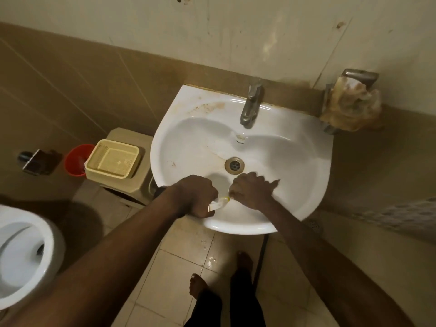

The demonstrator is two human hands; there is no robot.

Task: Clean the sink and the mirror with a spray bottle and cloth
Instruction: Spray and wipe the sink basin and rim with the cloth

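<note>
Sink (295,147), white and stained, seen from above. Left hand (197,198) clenches a small white item (218,204), possibly a sachet; right hand (252,191) pinches its yellow tip.

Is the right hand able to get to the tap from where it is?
Probably yes. The right hand is over the front of the sink bowl, and only open basin and the drain lie between it and the tap. It is pinching a small white thing, though.
</note>
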